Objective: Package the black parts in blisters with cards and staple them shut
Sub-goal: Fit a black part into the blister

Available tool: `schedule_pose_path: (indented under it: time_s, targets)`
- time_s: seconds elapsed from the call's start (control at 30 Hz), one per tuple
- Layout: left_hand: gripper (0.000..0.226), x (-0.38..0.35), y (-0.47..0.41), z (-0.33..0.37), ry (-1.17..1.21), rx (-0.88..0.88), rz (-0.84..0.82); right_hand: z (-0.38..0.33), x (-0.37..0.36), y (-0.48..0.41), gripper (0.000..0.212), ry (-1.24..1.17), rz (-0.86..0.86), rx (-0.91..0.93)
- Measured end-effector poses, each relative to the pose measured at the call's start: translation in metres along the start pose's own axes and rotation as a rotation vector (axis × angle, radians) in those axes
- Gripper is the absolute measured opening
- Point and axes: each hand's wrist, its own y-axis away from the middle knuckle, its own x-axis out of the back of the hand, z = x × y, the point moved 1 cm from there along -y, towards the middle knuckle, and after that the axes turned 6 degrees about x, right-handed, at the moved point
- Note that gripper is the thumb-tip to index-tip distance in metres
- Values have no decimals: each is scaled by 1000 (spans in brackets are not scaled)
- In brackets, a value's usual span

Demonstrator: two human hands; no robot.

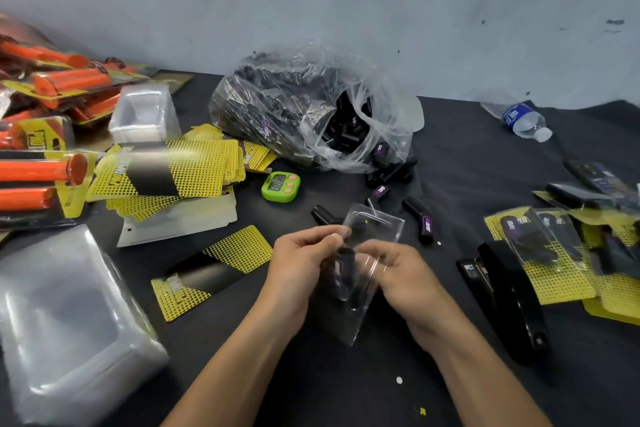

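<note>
Fingers of the left grip (299,263) curl round the left edge of a clear blister (377,225), thumb and fingertips pinching it. The right grip (398,274) is clamped on the blister's right side the same way. The blister is held tilted just above the worktop (346,395), near the middle, and a black part (345,272) sits inside it between the two grips.

Left of them a yellow-and-black card (214,270) lies flat on the dark cloth. A loose heap of the same cards (162,166) is farther off, and a stack of empty blisters (62,322) sits at the near left. Packs of orange parts (45,170) pile up at the far left.

Beyond the grips, a crumpled plastic bag (311,114) spills black parts, and a few loose ones (424,222) lie near it. A green timer (280,185) lies just left of them. To the right lies a black stapler (512,302), with finished packs (540,253) just beyond it. A water bottle (524,120) lies far right.
</note>
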Motion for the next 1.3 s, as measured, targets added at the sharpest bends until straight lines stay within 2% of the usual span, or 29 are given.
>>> schedule_pose_path:
  time_s: [0.1,0.2,0.27,0.3,0.37,0.47,0.5,0.57,0.67,0.8,0.87,0.97,1.03,1.17,1.23,1.3]
  targets:
    - [23,-7,-1,-4,-19,-14,51,-3,3,1,14,-9,-81,-8]
    - [29,-10,-2,-8,-50,-47,121,-7,10,6,21,-76,-223,-48]
    - [33,-12,-1,-10,-115,-81,143,-7,12,8,31,-67,-255,-59]
    - [34,-13,0,-11,-136,-98,152,-6,11,8,27,-42,-247,-53]
    - [33,-12,0,-12,-211,-161,205,-5,5,8,16,-46,-162,-37]
    - [20,-11,9,-10,-415,-431,331,-6,-3,7,13,-136,154,11]
    - [13,-13,14,-9,-424,-499,304,-7,-3,7,12,-133,241,45]
    - [32,-16,22,-9,-475,-554,177,-7,1,7,10,-32,352,120]
    - [56,-21,26,-12,-586,-476,-62,-8,9,10,20,147,455,224]
    - [79,-22,20,-11,-538,-313,-126,-6,16,7,21,111,619,214]
    - [73,-22,17,-11,-392,-198,-225,-6,19,6,25,87,709,200]
    - [43,-29,21,-12,-131,30,-541,-10,16,11,31,374,747,320]
    - [40,-33,25,-14,-43,115,-639,-13,11,14,31,536,729,383]
    - [39,-32,22,-18,-23,119,-576,-12,8,13,22,751,557,382]
    - [37,-29,17,-17,22,146,-479,-14,13,12,13,591,445,369]
    - [41,-24,13,-14,51,167,-423,-18,20,14,16,361,452,369]
